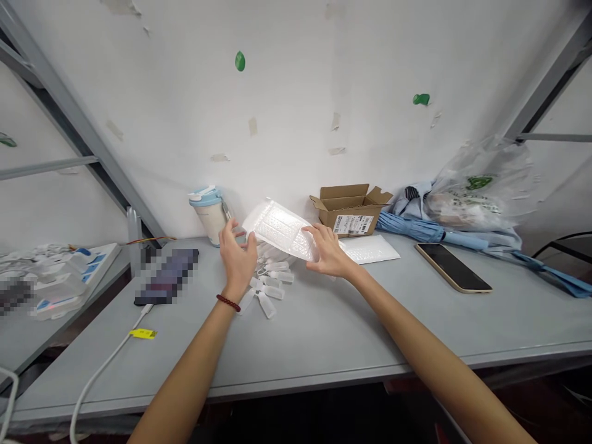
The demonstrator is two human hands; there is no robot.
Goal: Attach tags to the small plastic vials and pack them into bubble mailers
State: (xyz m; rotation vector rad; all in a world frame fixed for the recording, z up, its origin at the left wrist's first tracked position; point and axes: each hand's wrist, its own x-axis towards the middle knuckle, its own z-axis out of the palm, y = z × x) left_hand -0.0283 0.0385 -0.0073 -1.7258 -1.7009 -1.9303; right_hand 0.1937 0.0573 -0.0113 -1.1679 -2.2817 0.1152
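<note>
My right hand (329,251) grips the bubble envelope (283,229) above the counter (333,342), while my left hand (237,259) curls half-open at its left end, where a light touch should steady it without creasing.

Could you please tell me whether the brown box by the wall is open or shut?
Open: the cardboard box has flaps spread outward and its inner walls show. I cannot see its bottom.

A dark red bead bracelet (228,303) goes around the left wrist (234,288). Its beads (222,299) are small and round. Past the bracelet, the left hand (237,256) is bare. The right hand (328,250) and both forearms (197,364) are bare too.
</note>
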